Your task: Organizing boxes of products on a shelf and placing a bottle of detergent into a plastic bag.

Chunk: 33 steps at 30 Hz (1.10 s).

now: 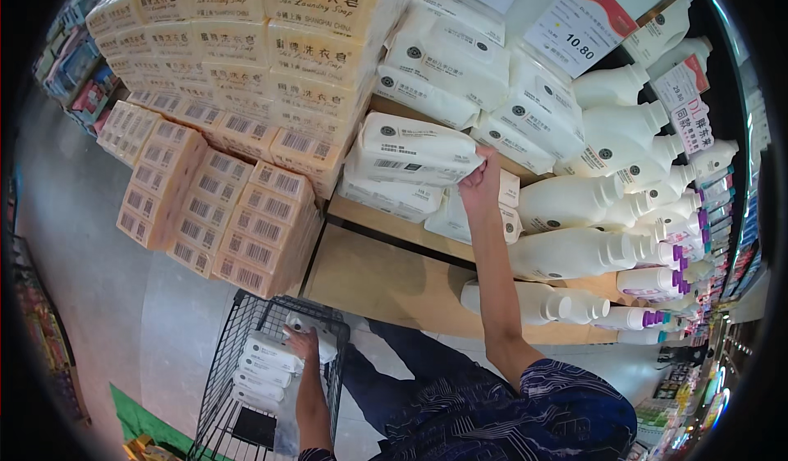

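My right hand (478, 169) reaches up to the shelf, its fingers closed on the right end of a white soft pack of wipes (414, 149). That pack is tilted over other white packs (391, 196) on the shelf. Low on the left, inside a black wire shopping cart (223, 354), my left hand (303, 343) grips a second white pack (325, 339) near the cart's far side. Several similar white packs (261, 376) lie in a row beside it; the left fingers are partly hard to make out.
Left of the wipes rises a tall stack of yellowish wrapped soap bars (238, 67), its lower blocks (263, 231) jutting over the cart. White bottles (574, 206) crowd the shelf on the right. A wooden ledge (386, 276) runs below, and price signs (581, 26) stand behind.
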Available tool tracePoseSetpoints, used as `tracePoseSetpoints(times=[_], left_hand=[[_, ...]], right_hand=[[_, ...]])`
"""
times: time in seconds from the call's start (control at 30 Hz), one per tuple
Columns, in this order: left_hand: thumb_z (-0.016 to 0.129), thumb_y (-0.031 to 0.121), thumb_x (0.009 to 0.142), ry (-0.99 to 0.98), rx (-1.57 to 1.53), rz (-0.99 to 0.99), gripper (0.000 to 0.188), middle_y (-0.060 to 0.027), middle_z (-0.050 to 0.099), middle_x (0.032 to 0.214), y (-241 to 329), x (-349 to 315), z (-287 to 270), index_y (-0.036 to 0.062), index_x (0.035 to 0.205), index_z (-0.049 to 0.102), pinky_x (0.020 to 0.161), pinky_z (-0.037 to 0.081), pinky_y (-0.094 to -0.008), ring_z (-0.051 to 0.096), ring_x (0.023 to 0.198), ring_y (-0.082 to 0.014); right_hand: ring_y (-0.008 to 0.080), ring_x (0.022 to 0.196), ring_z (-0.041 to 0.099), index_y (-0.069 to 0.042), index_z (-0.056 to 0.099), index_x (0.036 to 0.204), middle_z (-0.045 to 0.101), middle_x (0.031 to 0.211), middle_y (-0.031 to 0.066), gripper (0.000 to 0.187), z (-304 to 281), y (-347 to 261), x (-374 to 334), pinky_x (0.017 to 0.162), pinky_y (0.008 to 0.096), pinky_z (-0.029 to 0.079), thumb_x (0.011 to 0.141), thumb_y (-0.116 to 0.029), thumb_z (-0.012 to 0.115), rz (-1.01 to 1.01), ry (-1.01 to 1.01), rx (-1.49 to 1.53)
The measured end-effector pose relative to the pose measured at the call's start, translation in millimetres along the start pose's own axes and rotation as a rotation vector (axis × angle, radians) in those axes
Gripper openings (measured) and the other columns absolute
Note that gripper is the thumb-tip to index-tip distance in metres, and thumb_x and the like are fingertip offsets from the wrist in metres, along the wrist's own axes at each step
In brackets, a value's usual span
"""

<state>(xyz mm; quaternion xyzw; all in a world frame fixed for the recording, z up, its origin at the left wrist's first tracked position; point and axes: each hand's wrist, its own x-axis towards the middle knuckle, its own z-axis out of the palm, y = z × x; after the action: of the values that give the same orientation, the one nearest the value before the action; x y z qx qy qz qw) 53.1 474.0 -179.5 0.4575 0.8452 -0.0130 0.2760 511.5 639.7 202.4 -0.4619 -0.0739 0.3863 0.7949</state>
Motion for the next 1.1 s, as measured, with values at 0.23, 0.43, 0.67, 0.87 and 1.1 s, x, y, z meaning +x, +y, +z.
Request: tracePoseSetpoints(times=[0.23, 0.43, 0.67, 0.87, 1.1], left_hand=[[0.084, 0.039, 0.067, -0.133, -0.141, 0.084, 0.116, -0.0346, 0.058, 0.121, 6.6, 7.2, -15.5, 0.0028, 0.153, 0.015, 0.097, 0.046, -0.0526, 0.057, 0.111, -0.0514], [0.08, 0.047, 0.067, 0.219, -0.281, 0.006, 0.114, -0.0342, 0.063, 0.11, -40.7, -52.6, -89.9, -0.0066, 0.149, 0.022, 0.091, 0.048, -0.0517, 0.061, 0.103, -0.0518], [0.083, 0.04, 0.075, 0.261, -0.571, 0.155, 0.113, -0.0353, 0.042, 0.139, 32.8, -173.4, -252.1, -0.0112, 0.15, 0.017, 0.099, 0.046, -0.0451, 0.052, 0.122, -0.0416], [0.08, 0.009, 0.078, -0.14, -1.049, 0.373, 0.113, -0.0279, 0.041, 0.141, 220.0, -262.3, -308.5, -0.0101, 0.152, -0.004, 0.105, 0.042, -0.0388, 0.048, 0.125, -0.031], [0.077, 0.028, 0.086, -0.412, -1.006, 0.56, 0.07, -0.0151, 0.055, 0.118, 349.1, -284.2, -271.5, 0.0046, 0.133, 0.031, 0.076, 0.055, -0.0313, 0.06, 0.102, -0.0203]], right_hand=[[0.0042, 0.044, 0.036, -0.019, 0.048, 0.066, 0.04, 0.054, -0.0089, 0.028, 4.1, 9.2, -2.6, 0.041, 0.0216, 0.028, 0.088, -0.023, 0.063, -0.032, 0.147, 0.068], [0.005, 0.05, 0.037, -0.012, 0.05, 0.073, 0.042, 0.059, -0.0046, 0.036, -23.4, 5.9, -65.6, 0.047, 0.0243, 0.03, 0.096, -0.034, 0.064, -0.276, 0.07, -0.311], [0.0115, 0.064, 0.058, -0.006, 0.066, 0.099, 0.064, 0.079, 0.0022, 0.035, -59.1, -9.5, -182.0, 0.06, 0.0269, 0.05, 0.079, -0.03, 0.083, -0.284, -0.366, -0.898], [0.0349, 0.133, 0.046, -0.011, 0.047, 0.142, 0.047, 0.142, 0.0182, 0.085, -28.0, -81.5, -235.2, 0.11, 0.0474, 0.039, 0.071, -0.037, 0.086, -0.442, -0.926, -1.264], [0.041, 0.14, 0.036, -0.012, 0.048, 0.143, 0.039, 0.152, 0.0166, 0.082, -52.6, -127.9, -196.2, 0.116, 0.0524, 0.03, 0.07, -0.023, 0.083, -0.563, -0.579, -1.492]])
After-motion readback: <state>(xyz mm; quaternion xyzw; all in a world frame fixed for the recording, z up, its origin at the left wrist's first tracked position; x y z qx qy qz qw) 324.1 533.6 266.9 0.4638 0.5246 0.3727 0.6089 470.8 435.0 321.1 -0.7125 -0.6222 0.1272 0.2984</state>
